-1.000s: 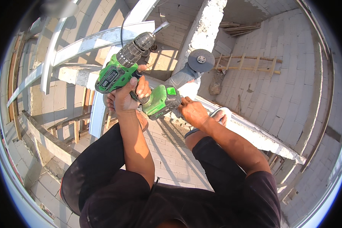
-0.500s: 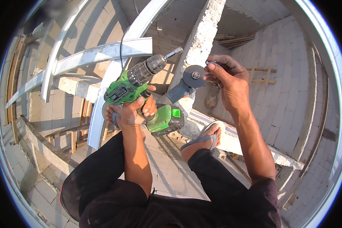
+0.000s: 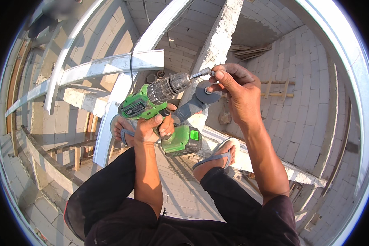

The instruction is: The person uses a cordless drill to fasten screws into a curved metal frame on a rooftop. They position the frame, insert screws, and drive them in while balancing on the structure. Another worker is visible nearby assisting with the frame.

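My left hand is wrapped round the grip of a green and black cordless drill, which points up to the right. From its chuck sticks a metal socket bit. At the bit's tip, the thumb and fingers of my right hand pinch a small metal screw, mostly covered by the fingers. Behind and below the drill lies an angle grinder with a dark disc, partly hidden by the drill and my right fingers.
Pale metal channels cross at the left and upper middle, a dark cable hanging over one. My sandalled feet rest on narrow ledges high above a block-walled space. A rough concrete beam runs upward. Wooden boards lie below.
The drill has shifted slightly right and down, its bit now meeting my right fingertips. My right hand has moved a little left and down with the screw.
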